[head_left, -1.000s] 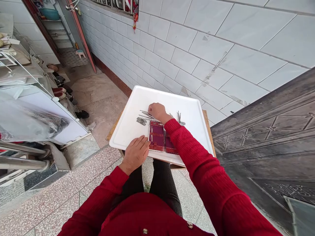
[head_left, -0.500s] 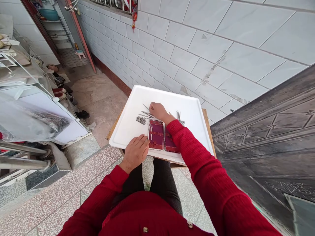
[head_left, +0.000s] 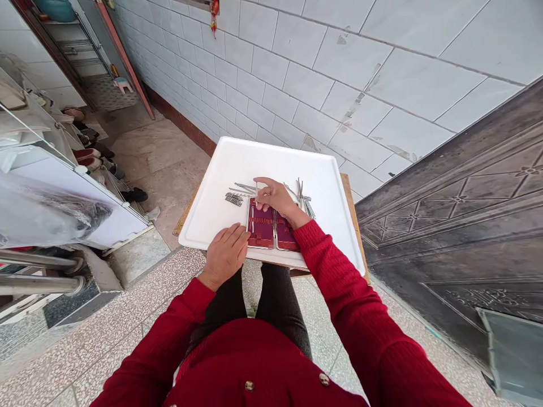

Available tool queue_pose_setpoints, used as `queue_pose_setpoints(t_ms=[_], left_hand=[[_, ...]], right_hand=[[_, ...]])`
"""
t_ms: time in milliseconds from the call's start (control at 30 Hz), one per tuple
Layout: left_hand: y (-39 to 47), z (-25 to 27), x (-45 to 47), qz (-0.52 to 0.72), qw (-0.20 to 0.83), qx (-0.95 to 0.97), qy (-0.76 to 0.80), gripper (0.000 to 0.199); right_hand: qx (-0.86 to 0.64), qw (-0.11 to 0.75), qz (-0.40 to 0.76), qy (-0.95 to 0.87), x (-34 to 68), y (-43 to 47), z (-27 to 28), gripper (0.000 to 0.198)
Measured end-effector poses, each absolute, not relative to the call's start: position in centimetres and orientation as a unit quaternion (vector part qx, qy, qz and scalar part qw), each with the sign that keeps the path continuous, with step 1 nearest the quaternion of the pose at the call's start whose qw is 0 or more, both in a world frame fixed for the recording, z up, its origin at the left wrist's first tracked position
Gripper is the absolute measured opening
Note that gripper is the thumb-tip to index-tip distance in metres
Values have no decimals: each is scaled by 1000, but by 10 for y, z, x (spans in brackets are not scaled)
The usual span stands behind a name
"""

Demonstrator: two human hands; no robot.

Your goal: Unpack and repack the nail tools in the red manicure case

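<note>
On a white tray (head_left: 203, 220) lies an opened manicure case (head_left: 262, 233) with a purple lining and a row of reddish elastic loops. A slim metal tool sits in the loops at its left side. My left hand (head_left: 227, 249) lies flat with fingers stretched, its fingertips at the case's left edge. Over the top of the case, my right hand (head_left: 275, 199) pinches a thin silvery tool (head_left: 256, 189) held roughly upright; its exact kind is too small to tell. Left of that hand are nail clippers (head_left: 233, 199) and several slender metal tools (head_left: 244, 187).
More metal tools (head_left: 300, 191), some scissor-like, lie on the tray right of my right hand. The tray rests on a wooden table (head_left: 351, 209). A tiled wall (head_left: 292, 79) stands behind, a dark patterned panel (head_left: 449, 226) at right, a cluttered shelf (head_left: 55, 164) at left.
My right hand has come back from the tools at the left to above the case, bringing a thin tool. My left hand stays by the case edge. The view has shifted slightly.
</note>
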State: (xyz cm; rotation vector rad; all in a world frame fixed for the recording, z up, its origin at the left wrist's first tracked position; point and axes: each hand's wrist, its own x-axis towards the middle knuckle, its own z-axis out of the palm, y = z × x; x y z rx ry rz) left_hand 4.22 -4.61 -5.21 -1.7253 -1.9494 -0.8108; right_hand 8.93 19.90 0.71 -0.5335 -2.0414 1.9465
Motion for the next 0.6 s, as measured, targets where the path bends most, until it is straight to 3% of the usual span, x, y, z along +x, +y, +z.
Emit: queue_pose_setpoints(t_ms=[267, 433, 600], left_hand=[[-47, -52, 41, -292, 182, -622, -704, 36], [-46, -49, 42, -288, 193, -622, -703, 32], [-46, -48, 42, -288, 206, -623, -697, 30]], right_hand=[[-220, 158, 617, -738, 93, 189, -1, 41], [-229, 156, 549, -788, 96, 187, -3, 39], [-212, 171, 494, -826, 96, 187, -9, 23]])
